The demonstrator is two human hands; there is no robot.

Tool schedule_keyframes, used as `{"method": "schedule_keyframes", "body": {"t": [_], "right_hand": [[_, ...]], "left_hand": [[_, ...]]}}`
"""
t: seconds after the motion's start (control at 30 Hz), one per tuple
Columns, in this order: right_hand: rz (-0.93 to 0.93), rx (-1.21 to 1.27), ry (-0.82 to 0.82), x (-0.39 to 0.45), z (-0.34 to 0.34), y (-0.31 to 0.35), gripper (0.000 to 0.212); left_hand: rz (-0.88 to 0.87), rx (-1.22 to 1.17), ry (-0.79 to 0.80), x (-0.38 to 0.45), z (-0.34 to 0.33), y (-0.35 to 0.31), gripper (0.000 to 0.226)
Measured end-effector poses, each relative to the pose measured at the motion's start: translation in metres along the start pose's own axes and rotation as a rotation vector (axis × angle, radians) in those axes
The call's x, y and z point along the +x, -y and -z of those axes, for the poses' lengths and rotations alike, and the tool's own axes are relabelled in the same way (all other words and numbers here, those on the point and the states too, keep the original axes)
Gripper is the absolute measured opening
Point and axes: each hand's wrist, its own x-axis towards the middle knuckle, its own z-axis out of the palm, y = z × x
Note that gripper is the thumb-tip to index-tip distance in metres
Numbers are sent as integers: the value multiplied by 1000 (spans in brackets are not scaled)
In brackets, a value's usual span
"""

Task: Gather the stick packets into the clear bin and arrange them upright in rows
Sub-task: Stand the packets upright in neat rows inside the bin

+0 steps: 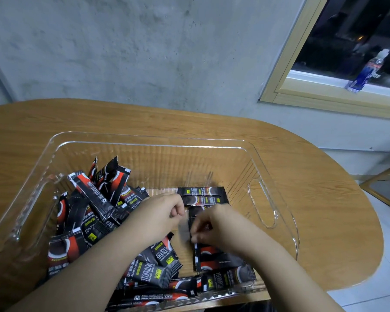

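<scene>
A clear plastic bin (263, 167) stands on the wooden table. Several black-and-red stick packets lie in a loose heap (92, 203) in its left half and along its near wall. A neat row of packets (204, 194) lies side by side right of the middle, running toward me. Both my hands reach into the bin over that row. My left hand (164, 210) has its fingers curled at the row's left edge. My right hand (214, 226) pinches a packet in the row with its fingertips; motion blur hides the exact hold.
The oval wooden table (324, 210) ends close to the bin on the right. Behind it is a grey concrete wall. A window with a plastic bottle (367, 70) on its sill is at the upper right. The bin's right handle slot (262, 203) is near my right hand.
</scene>
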Motion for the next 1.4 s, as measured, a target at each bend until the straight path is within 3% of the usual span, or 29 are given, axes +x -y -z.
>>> {"method": "schedule_keyframes", "body": {"t": [0.1,0.23,0.47,0.73,0.97,1.03,1.1,1.3,1.4], "right_hand": [[-3,109,258,-20,1,3,16],[38,82,359,-30,2,8,22],[61,-101,376,-30,-7,13,24],[181,83,219,-25,-22,19,14],[136,283,204,-28,-17,9,4],[145,275,167,-30,-12,7,4],[130,264,99,-33,-6,3,18],[-118,329,-417,-21,2,-6,22],[-226,351,-525,-13,0,-10,27]], "left_hand": [[-22,59,8,0,0,-2,26],[-47,84,20,-1,2,-4,26],[-45,114,29,-2,3,-6,26],[-47,138,14,-1,2,-6,17],[-63,175,34,-2,1,-5,17],[-62,184,38,-1,0,-4,18],[-62,187,37,-1,1,-4,17],[-47,168,51,-2,3,-6,21],[-9,47,73,-1,7,-9,40]]}}
